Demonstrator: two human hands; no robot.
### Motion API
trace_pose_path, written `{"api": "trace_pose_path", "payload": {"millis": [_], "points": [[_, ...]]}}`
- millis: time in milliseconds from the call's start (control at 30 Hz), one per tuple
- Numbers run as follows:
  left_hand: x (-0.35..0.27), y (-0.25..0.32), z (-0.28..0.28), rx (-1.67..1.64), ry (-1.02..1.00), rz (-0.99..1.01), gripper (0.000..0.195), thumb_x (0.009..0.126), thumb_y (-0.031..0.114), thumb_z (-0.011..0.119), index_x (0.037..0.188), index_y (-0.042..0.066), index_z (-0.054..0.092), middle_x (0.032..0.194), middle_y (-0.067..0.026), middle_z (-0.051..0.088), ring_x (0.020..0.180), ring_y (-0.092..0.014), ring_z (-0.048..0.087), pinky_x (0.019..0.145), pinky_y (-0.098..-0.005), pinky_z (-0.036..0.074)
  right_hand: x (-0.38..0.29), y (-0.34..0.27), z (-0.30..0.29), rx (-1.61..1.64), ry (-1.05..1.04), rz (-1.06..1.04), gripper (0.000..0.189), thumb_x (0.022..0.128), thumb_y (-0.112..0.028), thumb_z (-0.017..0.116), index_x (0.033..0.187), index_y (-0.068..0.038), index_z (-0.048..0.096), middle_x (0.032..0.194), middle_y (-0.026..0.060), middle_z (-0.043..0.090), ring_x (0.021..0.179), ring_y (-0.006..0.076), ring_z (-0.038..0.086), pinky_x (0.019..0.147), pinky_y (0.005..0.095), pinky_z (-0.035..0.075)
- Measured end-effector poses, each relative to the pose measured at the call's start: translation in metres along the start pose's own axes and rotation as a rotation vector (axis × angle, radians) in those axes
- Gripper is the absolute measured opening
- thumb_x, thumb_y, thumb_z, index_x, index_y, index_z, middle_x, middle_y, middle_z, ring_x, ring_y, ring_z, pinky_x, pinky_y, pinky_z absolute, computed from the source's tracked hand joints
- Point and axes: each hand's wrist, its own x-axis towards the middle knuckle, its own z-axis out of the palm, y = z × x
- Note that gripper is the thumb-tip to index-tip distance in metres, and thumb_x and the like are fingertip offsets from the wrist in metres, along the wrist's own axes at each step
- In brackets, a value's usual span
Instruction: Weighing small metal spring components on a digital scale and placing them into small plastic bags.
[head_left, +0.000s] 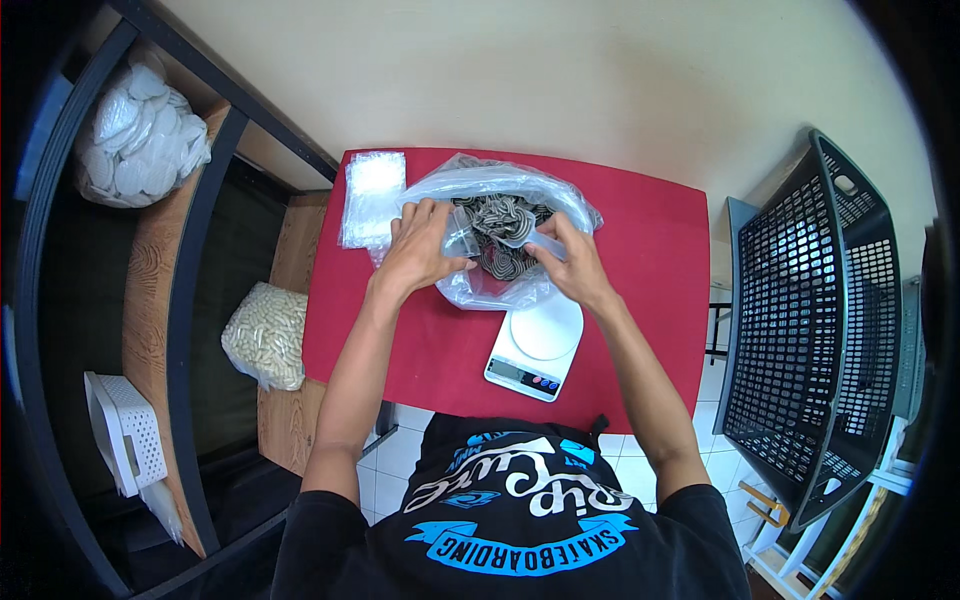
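A large clear plastic bag lies open on the red tabletop, holding dark and pale striped, curled pieces. My left hand grips a clear plastic container at the bag's left side. In my right hand is the handle of a translucent scoop, whose bowl is among the striped pieces; some are heaped at it. Just below the bag sits a white digital kitchen scale, its platform partly under the bag's edge. Flat clear plastic bags lie stacked at the table's back left.
The red table stands against a wall. At left, a shelf unit holds a bag of white discs and a white perforated basket. A bag of pale, small pieces rests lower. Large dark crates stand at right.
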Motion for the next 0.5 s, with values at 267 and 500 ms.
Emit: {"api": "trace_pose_path", "payload": {"millis": [267, 500], "points": [[0.021, 0.008, -0.001, -0.074, -0.096, 0.107, 0.093, 0.062, 0.035, 0.094, 0.139, 0.004, 0.050, 0.135, -0.0150, 0.054, 0.131, -0.032, 0.045, 0.109, -0.0488, 0.034, 0.022, -0.012, -0.035, 0.039, -0.174, 0.033, 0.024, 0.088, -0.009, 0.075, 0.102, -0.001, 0.057, 0.093, 0.0124, 0.068, 0.090, 0.0266, 0.068, 0.082, 0.0428, 0.053], [0.030, 0.021, 0.006, -0.153, -0.195, 0.127, 0.087, 0.068, 0.035, 0.091, 0.137, 0.004, 0.050, 0.135, -0.0143, 0.057, 0.132, -0.033, 0.046, 0.112, -0.0533, 0.030, 0.052, -0.009, -0.043, 0.092, -0.334, 0.134, 0.022, 0.082, -0.009, 0.081, 0.098, -0.002, 0.066, 0.087, 0.0075, 0.070, 0.089, 0.0179, 0.067, 0.093, 0.0412, 0.051]]}}
